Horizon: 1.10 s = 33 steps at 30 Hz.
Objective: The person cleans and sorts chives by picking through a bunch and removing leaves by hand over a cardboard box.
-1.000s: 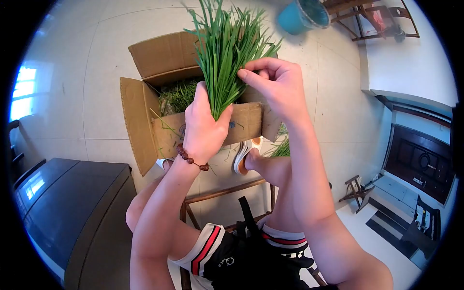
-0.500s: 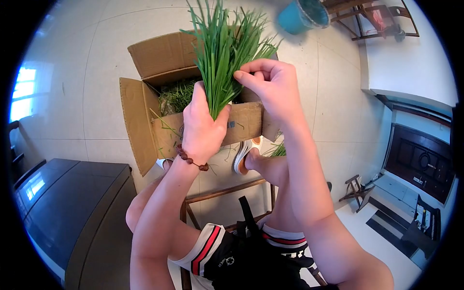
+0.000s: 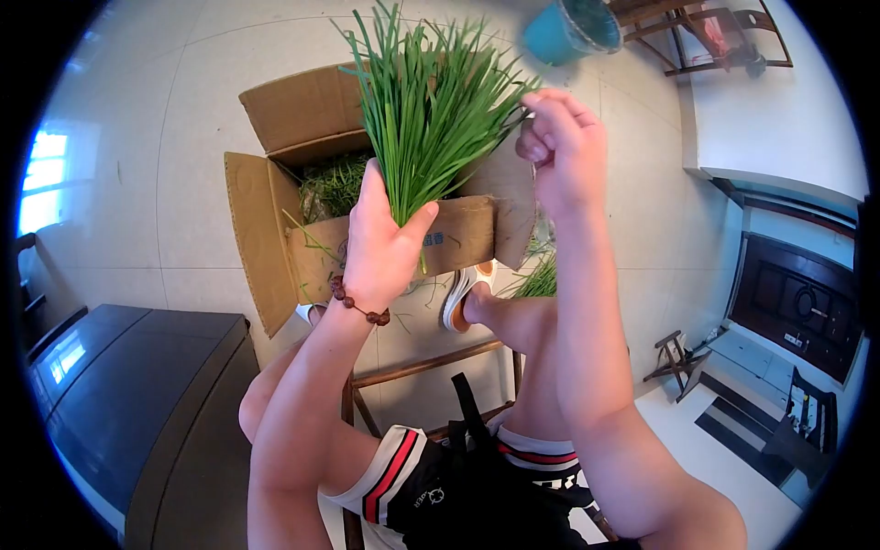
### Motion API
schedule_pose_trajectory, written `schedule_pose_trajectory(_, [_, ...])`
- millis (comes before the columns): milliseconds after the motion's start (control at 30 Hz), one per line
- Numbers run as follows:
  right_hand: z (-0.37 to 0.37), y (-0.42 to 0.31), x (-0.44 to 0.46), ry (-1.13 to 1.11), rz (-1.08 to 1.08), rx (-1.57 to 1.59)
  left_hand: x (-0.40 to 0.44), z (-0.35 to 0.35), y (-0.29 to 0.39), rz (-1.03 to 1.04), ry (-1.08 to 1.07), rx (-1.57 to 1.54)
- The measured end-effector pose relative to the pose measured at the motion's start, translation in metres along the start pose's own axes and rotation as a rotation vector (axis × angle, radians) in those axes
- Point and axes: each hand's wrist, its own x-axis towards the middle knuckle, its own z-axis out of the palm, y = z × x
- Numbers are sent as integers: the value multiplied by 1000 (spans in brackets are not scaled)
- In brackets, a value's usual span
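My left hand (image 3: 383, 240) is wrapped round the lower ends of a thick bunch of garlic chives (image 3: 426, 119), whose long green blades fan out upward. A brown bead bracelet is on that wrist. Beside the bunch's right edge, my right hand (image 3: 564, 142) is closed in a pinch at the tip of a thin chive blade; the fingers partly hide it. Under the bunch stands an open cardboard box (image 3: 385, 240) with loose green trimmings (image 3: 332, 188) inside. More chives (image 3: 538, 277) lie on the floor to the right of the box.
A blue bucket (image 3: 559, 35) stands at the upper right, near a wooden chair (image 3: 678, 37). At the lower left is a dark glossy cabinet (image 3: 137, 367). A white and orange shoe (image 3: 456, 298) is close to the box. A small wooden stool (image 3: 676, 359) stands farther right.
My right hand has moved right and slightly up, from the middle of the bunch out to its edge. The blades have spread wider, while my left hand keeps its grip.
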Motion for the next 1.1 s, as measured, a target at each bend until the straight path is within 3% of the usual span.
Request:
schedule_pose_trajectory(167, [-20,-8,11,24,-51,-77,-2,1,0,-20,11,-108])
schedule_pose_trajectory(233, [-28,-7,13,-69,-2,-504,-1,-2,0,-140,-10,-247])
schedule_pose_trajectory(267, [-30,-2,13,-69,-2,-503,0,-4,0,-140,-10,-246])
schedule_pose_trajectory(333, [-25,7,11,-210,-173,-924,3,-6,1,-190,-66,-445])
schedule_pose_trajectory(367, [-23,10,9,-211,-172,-922,4,-5,2,-190,-65,-444])
schedule_pose_trajectory(433, [-5,9,2,-298,173,-792,4,-3,6,-210,-41,-520])
schedule_pose_trajectory(500, [10,17,-7,-421,288,-579,3,-2,4,-218,-61,-508])
schedule_pose_trajectory(600, [31,29,-22,-508,208,-452,4,2,9,-196,-85,-508])
schedule_pose_trajectory(700, [40,29,-26,-392,227,-447,3,3,8,-150,-60,-515])
schedule_pose_trajectory(800, [34,45,-21,-329,158,-133,3,2,6,-114,1,-538])
schedule_pose_trajectory(900, [29,49,-18,-322,183,-31,3,1,16,-172,-10,-579])
schedule_pose_trajectory(1100, [48,44,-31,-266,6,-94,5,-4,12,-92,84,-506])
